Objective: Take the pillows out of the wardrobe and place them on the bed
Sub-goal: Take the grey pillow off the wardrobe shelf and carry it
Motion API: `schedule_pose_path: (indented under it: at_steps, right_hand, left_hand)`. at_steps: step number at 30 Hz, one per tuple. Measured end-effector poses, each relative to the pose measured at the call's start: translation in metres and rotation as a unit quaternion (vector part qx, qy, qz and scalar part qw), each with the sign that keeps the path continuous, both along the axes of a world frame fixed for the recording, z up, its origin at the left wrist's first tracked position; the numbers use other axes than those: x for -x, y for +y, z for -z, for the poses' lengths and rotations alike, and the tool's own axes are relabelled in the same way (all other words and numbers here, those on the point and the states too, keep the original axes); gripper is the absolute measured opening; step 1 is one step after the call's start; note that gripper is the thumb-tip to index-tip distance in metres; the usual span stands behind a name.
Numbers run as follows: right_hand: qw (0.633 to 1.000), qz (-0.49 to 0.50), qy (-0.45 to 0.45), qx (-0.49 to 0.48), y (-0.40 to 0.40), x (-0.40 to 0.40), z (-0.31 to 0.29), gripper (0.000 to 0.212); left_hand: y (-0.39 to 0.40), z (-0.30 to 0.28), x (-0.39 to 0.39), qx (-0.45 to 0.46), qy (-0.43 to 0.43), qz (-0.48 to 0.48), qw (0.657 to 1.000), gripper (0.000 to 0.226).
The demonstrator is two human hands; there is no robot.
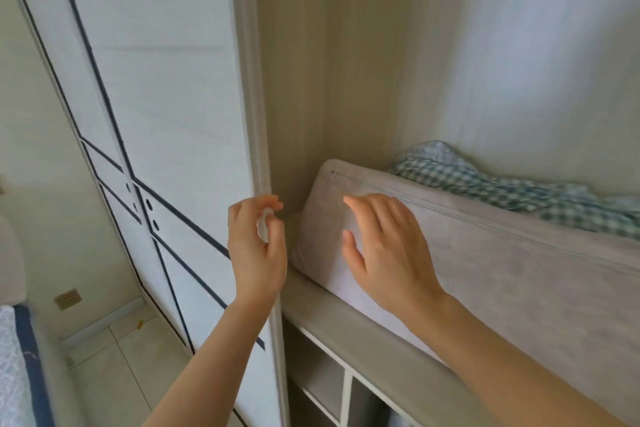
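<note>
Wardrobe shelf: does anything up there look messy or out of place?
Yes. Behind the grey pillow, a green checked cloth lies crumpled against the back wall rather than folded. The pillow itself stands on edge along the shelf.

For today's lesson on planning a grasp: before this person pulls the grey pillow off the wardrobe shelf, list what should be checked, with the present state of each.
1. Wardrobe door clear of the shelf opening: ok.
2. Right hand at the grey pillow: ok, fingers spread at its front face; firm contact cannot tell.
3. Left hand free to help: not ok, fingers curled at the door edge.
4. Pillow gripped: not ok, neither hand grips it.
5. Checked fabric behind the pillow free of it: cannot tell.
6. Bed ready to receive it: cannot tell.
</note>
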State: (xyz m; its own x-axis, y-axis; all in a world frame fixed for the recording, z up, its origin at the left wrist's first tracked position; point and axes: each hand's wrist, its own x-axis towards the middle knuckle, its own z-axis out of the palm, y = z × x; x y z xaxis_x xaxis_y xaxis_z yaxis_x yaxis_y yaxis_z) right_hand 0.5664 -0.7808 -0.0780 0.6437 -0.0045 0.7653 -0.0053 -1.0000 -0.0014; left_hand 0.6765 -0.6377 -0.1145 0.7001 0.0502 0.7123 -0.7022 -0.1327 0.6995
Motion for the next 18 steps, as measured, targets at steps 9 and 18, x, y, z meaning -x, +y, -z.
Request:
schedule_pose_path:
  at_steps: [9, 18]
  right_hand:
    - [0.984, 0.149, 0.042, -0.085, -0.119, 0.040, 0.031, 0.037]
    - [0.956, 0.252, 0.129, -0.075, -0.215, 0.028, 0.038, 0.038]
  left_hand:
    - [-0.103, 0.027, 0.043, -0.139, 0.035, 0.108, 0.984, 0.025]
    - [-0.218, 0.049, -0.003, -0.320, 0.027, 0.171, 0.931, 0.041]
